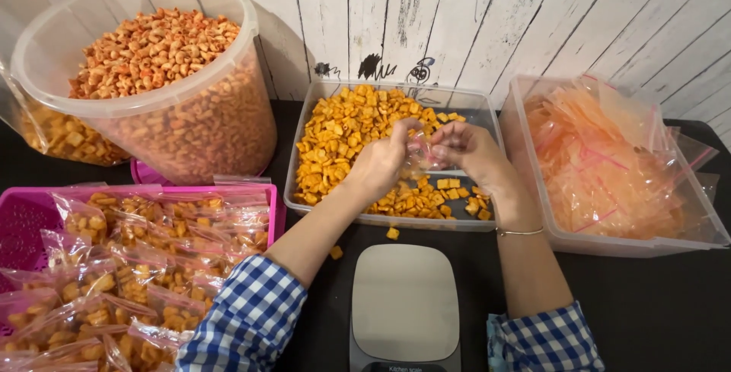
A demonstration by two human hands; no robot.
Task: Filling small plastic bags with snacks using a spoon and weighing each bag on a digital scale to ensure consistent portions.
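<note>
Left of the clear snack tray sits the pink basket of filled bags. Over the tray, the left hand and right hand each pinch one small clear zip bag between them. Right of the tray: the tub of empty bags.

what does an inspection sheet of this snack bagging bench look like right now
surface: black table, two loose snack pieces near the scale.
job's things: small clear bag over the tray of orange snacks.
clutter: big tub, pink basket of filled bags, bin of empty bags.
grippers: left hand and right hand both pinch the bag.
cables: nothing seen.
surroundings: white plank wall.
</note>
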